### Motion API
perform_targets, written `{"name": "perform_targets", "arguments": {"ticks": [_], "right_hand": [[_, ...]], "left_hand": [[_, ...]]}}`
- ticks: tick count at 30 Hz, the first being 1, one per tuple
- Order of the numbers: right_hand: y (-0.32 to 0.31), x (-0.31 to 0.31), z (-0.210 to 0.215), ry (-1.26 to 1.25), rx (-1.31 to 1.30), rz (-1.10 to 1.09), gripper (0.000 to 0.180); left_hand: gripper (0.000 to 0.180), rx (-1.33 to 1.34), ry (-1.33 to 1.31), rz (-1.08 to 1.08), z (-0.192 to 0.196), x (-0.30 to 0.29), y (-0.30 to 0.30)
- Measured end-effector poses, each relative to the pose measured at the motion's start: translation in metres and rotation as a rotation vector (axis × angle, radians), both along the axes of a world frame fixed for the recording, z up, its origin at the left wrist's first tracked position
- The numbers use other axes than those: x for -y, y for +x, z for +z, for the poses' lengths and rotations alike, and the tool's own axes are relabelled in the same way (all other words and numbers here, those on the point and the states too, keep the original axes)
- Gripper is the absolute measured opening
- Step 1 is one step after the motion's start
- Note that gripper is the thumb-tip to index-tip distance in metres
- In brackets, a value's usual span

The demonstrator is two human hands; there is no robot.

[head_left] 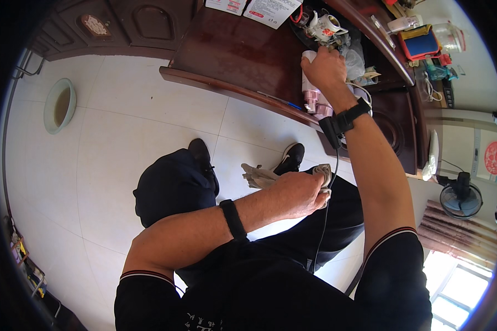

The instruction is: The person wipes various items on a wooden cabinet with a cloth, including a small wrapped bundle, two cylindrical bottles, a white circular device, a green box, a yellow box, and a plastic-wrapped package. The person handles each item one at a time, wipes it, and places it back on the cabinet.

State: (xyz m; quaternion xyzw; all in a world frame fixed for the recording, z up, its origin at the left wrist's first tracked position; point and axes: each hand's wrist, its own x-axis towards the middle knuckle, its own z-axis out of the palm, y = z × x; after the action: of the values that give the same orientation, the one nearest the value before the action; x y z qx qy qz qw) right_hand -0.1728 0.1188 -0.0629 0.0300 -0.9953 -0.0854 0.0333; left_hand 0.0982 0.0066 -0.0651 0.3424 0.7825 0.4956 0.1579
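My left hand (pixel 302 194) is closed around a crumpled grey-beige cloth (pixel 254 175), which hangs out on both sides of the fist above my lap. My right hand (pixel 327 69) reaches onto a dark red-brown wooden surface, its fingers curled down among crowded items. What those fingertips hold is hidden by the hand itself. Right beside the thumb lies a white and pink bottle (pixel 310 98), with a second pink-capped bottle (pixel 323 110) next to it. Just beyond the fingers is a white teapot (pixel 324 26) with a red floral pattern. Clear plastic bags (pixel 354 62) are bunched to the right.
A blue pen (pixel 281 100) lies near the wooden edge (pixel 204 83). White boxes (pixel 271 11) stand at the back. On the tiled floor at left sits a basin (pixel 61 106) of murky water. A higher ledge at right bears a jar (pixel 448 38); a fan (pixel 461 197) stands farther right.
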Motion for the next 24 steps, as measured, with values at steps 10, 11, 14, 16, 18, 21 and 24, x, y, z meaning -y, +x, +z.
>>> {"name": "perform_targets", "arguments": {"ticks": [10, 11, 14, 16, 18, 21, 24], "right_hand": [[0.029, -0.016, -0.014, -0.124, -0.17, 0.216, 0.052], [0.029, -0.016, -0.016, -0.109, -0.19, 0.221, 0.052], [0.025, -0.017, -0.017, -0.127, -0.178, 0.18, 0.054], [0.023, -0.016, -0.018, -0.121, -0.185, 0.118, 0.055], [0.022, -0.016, -0.02, -0.118, -0.182, 0.078, 0.056], [0.022, -0.016, -0.022, -0.117, -0.176, 0.062, 0.059], [0.022, -0.014, -0.023, -0.103, -0.203, 0.071, 0.057]], "left_hand": [[0.042, -0.039, 0.017, 0.023, -0.001, -0.002, 0.004], [0.042, -0.031, 0.004, 0.018, -0.001, -0.003, 0.004], [0.041, -0.013, -0.011, 0.006, -0.001, -0.003, 0.003], [0.041, -0.013, -0.006, 0.005, -0.001, -0.003, 0.003], [0.041, -0.021, 0.007, 0.012, -0.001, -0.002, 0.002], [0.041, -0.073, -0.012, 0.009, -0.002, -0.001, 0.003], [0.041, -0.09, -0.032, -0.008, -0.002, 0.0, 0.002]]}}
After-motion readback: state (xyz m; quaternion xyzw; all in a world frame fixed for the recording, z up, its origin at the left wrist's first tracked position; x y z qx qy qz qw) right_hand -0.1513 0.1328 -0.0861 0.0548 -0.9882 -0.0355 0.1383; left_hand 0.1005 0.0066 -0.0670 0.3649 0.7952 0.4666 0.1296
